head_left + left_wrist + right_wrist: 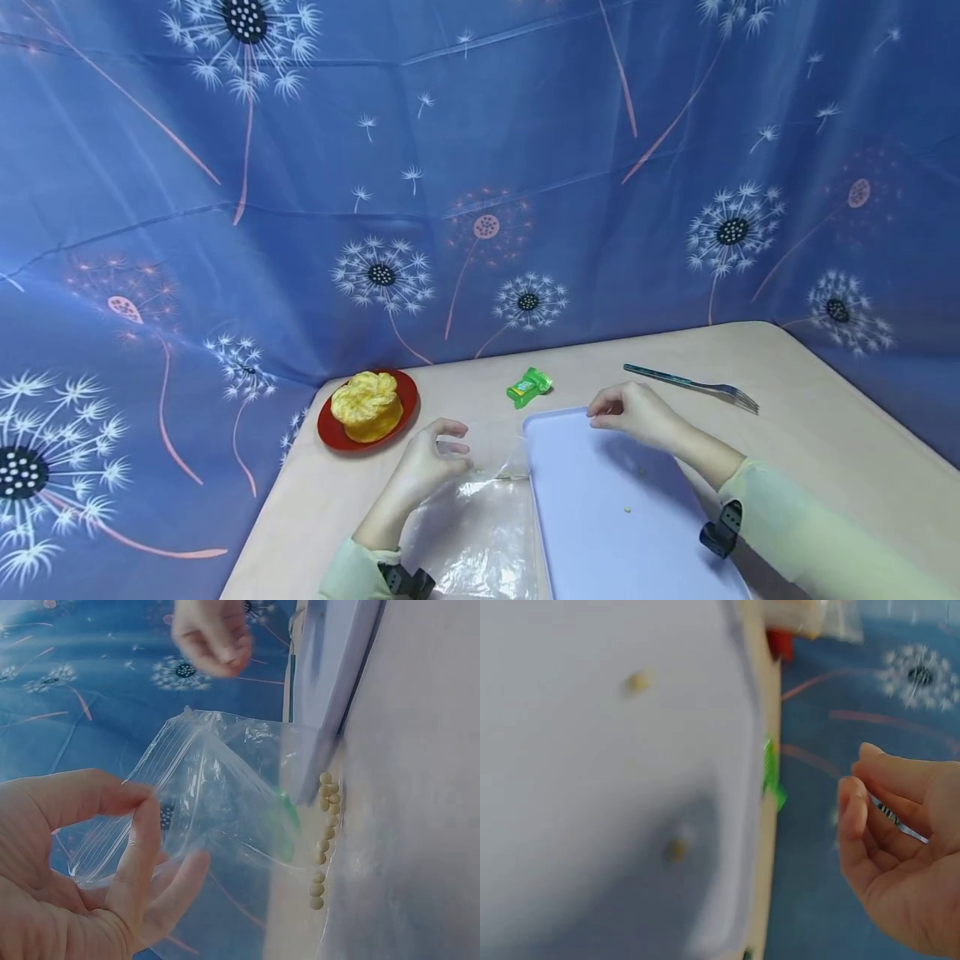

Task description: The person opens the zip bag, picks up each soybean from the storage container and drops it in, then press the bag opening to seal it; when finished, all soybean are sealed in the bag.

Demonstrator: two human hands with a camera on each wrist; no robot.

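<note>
In the left wrist view, my left hand (97,855) pinches the mouth of a clear zip bag (225,780) between thumb and finger. Small, round, pale yellow beans (328,832) lie in a row along its bottom. The bag spreads over the table left of a pale lavender tray (600,508). Above the tray's far edge is my right hand (637,412), its fingers curled and thumb tip close to the index finger. I cannot tell whether something small sits between those fingertips. Two loose beans lie apart on the tray, one bean (675,850) in the hand's shadow.
A red plate (408,396) with a yellow, ruffle-topped bun or cake (367,408) stands at the back left. Beyond the tray lie a green wrapped packet (529,387) and a fork (690,383) with a dark teal handle. A blue dandelion-print cloth (465,167) hangs behind the table.
</note>
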